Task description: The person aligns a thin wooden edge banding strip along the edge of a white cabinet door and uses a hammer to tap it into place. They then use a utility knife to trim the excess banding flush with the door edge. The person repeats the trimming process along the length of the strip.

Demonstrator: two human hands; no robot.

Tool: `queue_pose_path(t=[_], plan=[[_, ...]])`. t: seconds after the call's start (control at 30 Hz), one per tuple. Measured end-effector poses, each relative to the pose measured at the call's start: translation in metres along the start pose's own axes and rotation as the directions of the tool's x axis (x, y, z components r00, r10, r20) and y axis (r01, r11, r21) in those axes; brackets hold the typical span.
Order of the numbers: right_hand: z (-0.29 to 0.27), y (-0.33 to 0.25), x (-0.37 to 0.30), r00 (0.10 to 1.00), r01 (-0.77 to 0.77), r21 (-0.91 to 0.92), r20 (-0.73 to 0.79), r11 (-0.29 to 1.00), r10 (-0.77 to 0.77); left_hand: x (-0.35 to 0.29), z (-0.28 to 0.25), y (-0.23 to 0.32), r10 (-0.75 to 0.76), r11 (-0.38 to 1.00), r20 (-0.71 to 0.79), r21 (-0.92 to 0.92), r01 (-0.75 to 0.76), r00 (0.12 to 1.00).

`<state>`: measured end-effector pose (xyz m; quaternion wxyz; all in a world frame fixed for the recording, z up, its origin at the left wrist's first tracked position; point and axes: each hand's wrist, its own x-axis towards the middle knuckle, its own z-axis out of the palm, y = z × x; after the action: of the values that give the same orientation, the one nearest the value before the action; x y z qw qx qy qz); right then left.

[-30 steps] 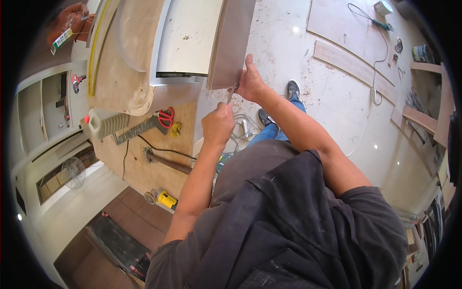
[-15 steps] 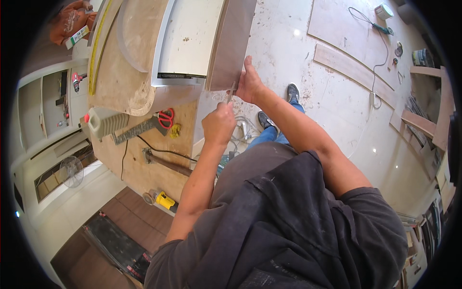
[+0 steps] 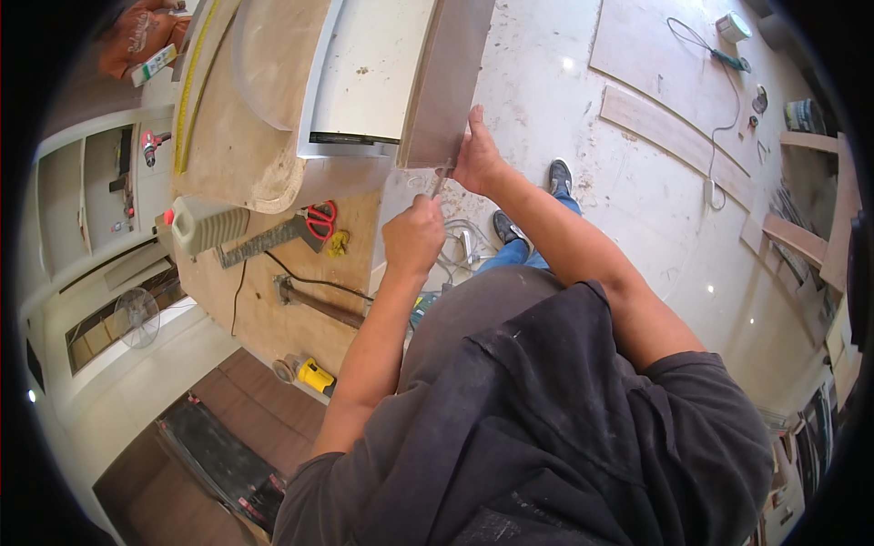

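Evidently trimming: right hand (image 3: 475, 162) grips the brown strip (image 3: 448, 77), left hand (image 3: 414, 238) clenches a thin blade (image 3: 439, 185); next needs steady pressure.

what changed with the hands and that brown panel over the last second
Almost nothing. The left hand still holds a thin tool at the lower edge of the long brown panel, and the right hand still grips that edge. Neither visibly moved.

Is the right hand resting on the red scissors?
No, the right hand grips the edge of the brown panel, while the red scissors lie apart on the plywood.
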<state>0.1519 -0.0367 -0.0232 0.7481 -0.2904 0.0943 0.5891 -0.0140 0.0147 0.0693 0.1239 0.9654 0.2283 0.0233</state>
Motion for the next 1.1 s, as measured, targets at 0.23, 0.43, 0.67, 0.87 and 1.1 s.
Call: queue_pose_path(t=[0.23, 0.43, 0.67, 0.87, 1.1], plan=[[-0.002, -0.003, 0.004, 0.997, 0.005, 0.030, -0.077, 1.000, -0.003, -0.004, -0.035, 0.014, 0.029, 0.998, -0.161, -0.046, -0.037, 0.987], [0.005, -0.004, 0.000, 0.997, -0.002, 0.021, -0.076, 1.000, 0.004, 0.003, -0.041, 0.018, 0.047, 0.996, -0.153, -0.063, -0.057, 0.987], [0.001, -0.007, -0.005, 0.997, 0.002, -0.008, -0.083, 1.000, -0.002, -0.004, -0.059, 0.024, 0.005, 0.998, -0.184, -0.067, -0.018, 0.983], [0.000, -0.004, -0.001, 0.999, -0.002, 0.040, -0.038, 0.999, 0.003, -0.004, -0.042, 0.020, 0.017, 0.997, -0.199, -0.075, -0.033, 0.980], [0.002, -0.009, -0.003, 1.000, -0.013, 0.041, 0.018, 0.999, 0.013, 0.004, -0.015, 0.010, -0.014, 0.996, -0.149, -0.092, 0.001, 0.989]])
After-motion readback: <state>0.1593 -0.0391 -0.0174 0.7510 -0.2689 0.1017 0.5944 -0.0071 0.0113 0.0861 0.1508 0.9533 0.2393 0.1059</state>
